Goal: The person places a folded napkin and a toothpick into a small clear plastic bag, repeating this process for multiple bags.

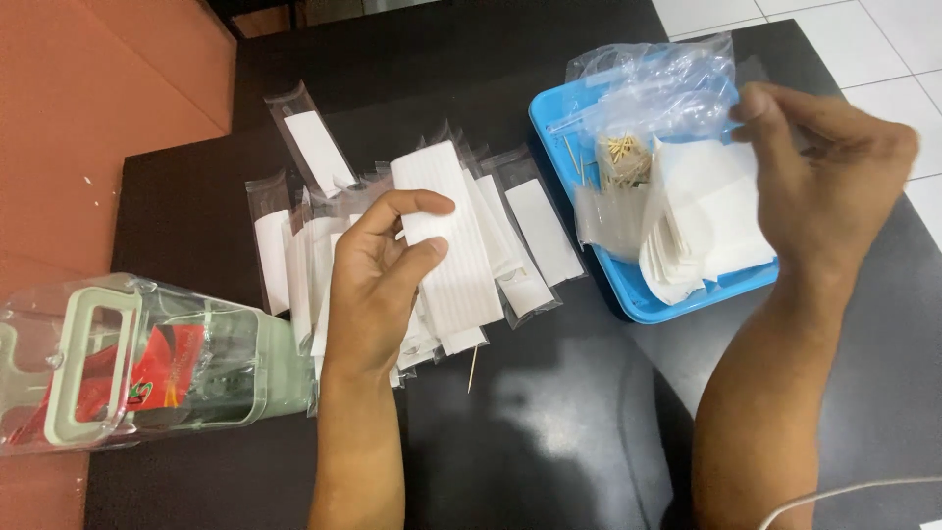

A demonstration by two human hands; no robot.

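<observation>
On the black worktop [549,412], packing of folded napkins in progress.
The left hand [378,285] pinches a white folded paper napkin [451,245] between thumb and fingers above the filled clear sleeves [294,245]; it looks light, soft, easily creased, best held at the edges. The right hand [824,186], blurred above the blue tray [638,294], has fingers curled; its grip I cannot tell.

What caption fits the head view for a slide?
Left hand holds a white folded napkin over clear sleeved packets; right hand hovers above a blue tray.
</observation>
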